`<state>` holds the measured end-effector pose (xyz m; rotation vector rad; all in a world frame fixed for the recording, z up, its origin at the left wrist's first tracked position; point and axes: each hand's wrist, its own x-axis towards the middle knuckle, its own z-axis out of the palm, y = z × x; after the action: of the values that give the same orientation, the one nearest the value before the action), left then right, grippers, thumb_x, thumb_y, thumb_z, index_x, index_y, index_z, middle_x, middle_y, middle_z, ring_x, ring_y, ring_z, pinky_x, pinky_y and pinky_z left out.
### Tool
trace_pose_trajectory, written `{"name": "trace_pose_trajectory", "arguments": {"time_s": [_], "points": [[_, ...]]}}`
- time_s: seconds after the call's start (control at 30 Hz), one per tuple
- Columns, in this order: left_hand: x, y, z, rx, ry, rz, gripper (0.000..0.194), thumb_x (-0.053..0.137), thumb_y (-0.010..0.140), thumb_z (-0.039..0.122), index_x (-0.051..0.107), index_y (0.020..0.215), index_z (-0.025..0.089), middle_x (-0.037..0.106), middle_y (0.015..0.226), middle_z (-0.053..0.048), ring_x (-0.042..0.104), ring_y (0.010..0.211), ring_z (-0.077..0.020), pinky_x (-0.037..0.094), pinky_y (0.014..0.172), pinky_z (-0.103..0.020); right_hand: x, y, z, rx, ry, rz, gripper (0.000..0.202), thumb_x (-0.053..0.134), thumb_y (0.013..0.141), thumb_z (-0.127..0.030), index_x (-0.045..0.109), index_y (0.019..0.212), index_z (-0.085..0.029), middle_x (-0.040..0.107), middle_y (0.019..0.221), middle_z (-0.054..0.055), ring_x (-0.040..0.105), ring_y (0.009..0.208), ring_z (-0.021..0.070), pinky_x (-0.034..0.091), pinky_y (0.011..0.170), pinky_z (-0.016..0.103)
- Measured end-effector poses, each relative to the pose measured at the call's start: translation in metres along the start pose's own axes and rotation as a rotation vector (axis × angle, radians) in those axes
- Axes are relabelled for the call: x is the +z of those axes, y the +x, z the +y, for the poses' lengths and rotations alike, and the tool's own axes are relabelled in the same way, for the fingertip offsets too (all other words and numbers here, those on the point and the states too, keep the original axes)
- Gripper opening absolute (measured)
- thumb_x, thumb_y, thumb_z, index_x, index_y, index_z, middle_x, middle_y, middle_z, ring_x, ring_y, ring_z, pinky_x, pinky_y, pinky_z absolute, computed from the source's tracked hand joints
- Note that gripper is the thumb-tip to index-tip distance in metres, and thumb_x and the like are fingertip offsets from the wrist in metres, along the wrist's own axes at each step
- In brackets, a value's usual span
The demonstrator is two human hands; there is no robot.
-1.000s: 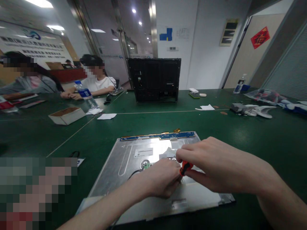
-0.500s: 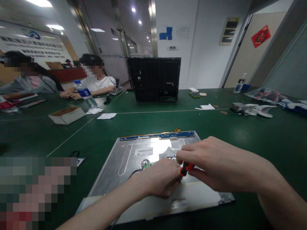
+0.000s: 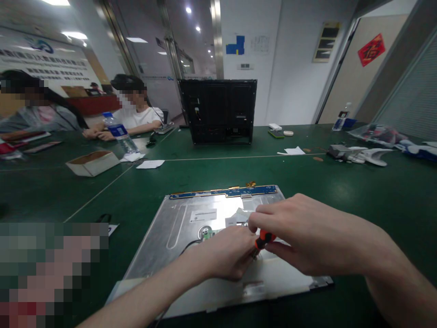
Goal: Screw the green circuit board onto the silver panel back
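A silver metal panel (image 3: 160, 237) lies flat on the green table, with a blue circuit strip (image 3: 235, 192) along its far edge. My right hand (image 3: 307, 237) is closed around an orange and black screwdriver (image 3: 264, 238), which slants down toward the panel. My left hand (image 3: 232, 253) is over the panel's middle, fingers closed by the screwdriver's lower end; what they grip, if anything, is hidden. A green board (image 3: 207, 234) and a black cable (image 3: 190, 246) show beside my left hand.
A black monitor-like frame (image 3: 218, 111) stands at the back. Left are an open box (image 3: 93, 163), a bottle (image 3: 121, 134) and two seated people. A grey tool (image 3: 357, 155), a plastic bag (image 3: 377, 135) and another bottle (image 3: 341, 119) lie or stand right.
The whole view has shifted slightly. Both hands stay almost in place over the panel, and the screwdriver's tilt differs a little.
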<state>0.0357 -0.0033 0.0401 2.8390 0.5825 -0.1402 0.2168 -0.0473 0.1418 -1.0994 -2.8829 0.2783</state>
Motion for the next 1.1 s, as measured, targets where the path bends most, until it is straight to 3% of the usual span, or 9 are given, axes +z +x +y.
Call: {"name": "trace_pose_trajectory", "arguments": {"time_s": [0.23, 0.43, 0.57, 0.83, 1.1], "points": [[-0.0001, 0.0009, -0.0001, 0.000, -0.046, 0.021, 0.006, 0.059, 0.076, 0.014, 0.056, 0.075, 0.018, 0.061, 0.079, -0.003, 0.058, 0.070, -0.0187, 0.045, 0.058, -0.027, 0.0025, 0.0019, 0.0030, 0.051, -0.033, 0.028, 0.003, 0.051, 0.088, -0.023, 0.053, 0.087, -0.021, 0.062, 0.077, -0.002, 0.055, 0.066, 0.0142, 0.034, 0.058, 0.027], [0.0001, 0.0010, 0.0006, -0.021, -0.033, 0.001, 0.006, 0.058, 0.075, 0.014, 0.055, 0.076, 0.018, 0.060, 0.075, -0.003, 0.057, 0.067, -0.0193, 0.043, 0.054, -0.026, -0.0016, -0.0001, 0.0000, 0.002, -0.003, 0.000, 0.010, 0.057, 0.083, -0.021, 0.054, 0.092, -0.021, 0.062, 0.089, 0.001, 0.055, 0.076, 0.0149, 0.037, 0.062, 0.027], [-0.0006, 0.0012, 0.0017, -0.032, -0.024, -0.018, 0.007, 0.059, 0.075, 0.013, 0.056, 0.079, 0.018, 0.060, 0.077, -0.004, 0.057, 0.067, -0.0189, 0.044, 0.055, -0.026, -0.0019, -0.0008, -0.0012, 0.004, -0.020, -0.013, 0.010, 0.055, 0.083, -0.016, 0.053, 0.092, -0.020, 0.062, 0.087, 0.001, 0.055, 0.074, 0.0144, 0.037, 0.061, 0.027], [-0.0058, 0.0019, 0.0045, -0.023, -0.036, 0.002, 0.006, 0.057, 0.078, 0.015, 0.055, 0.073, 0.018, 0.059, 0.071, -0.002, 0.054, 0.059, -0.0167, 0.042, 0.052, -0.026, -0.0002, 0.0007, 0.0006, 0.036, -0.026, 0.009, 0.004, 0.051, 0.088, -0.022, 0.053, 0.091, -0.021, 0.062, 0.083, 0.000, 0.056, 0.072, 0.0152, 0.036, 0.060, 0.028], [0.0003, 0.0004, 0.0022, -0.027, -0.027, 0.012, 0.006, 0.057, 0.076, 0.012, 0.056, 0.079, 0.017, 0.061, 0.077, -0.004, 0.056, 0.066, -0.0189, 0.042, 0.052, -0.026, 0.0005, 0.0000, 0.0007, 0.005, -0.029, -0.002, 0.015, 0.056, 0.082, -0.013, 0.053, 0.094, -0.020, 0.061, 0.091, 0.001, 0.053, 0.073, 0.0139, 0.035, 0.059, 0.027]]}}
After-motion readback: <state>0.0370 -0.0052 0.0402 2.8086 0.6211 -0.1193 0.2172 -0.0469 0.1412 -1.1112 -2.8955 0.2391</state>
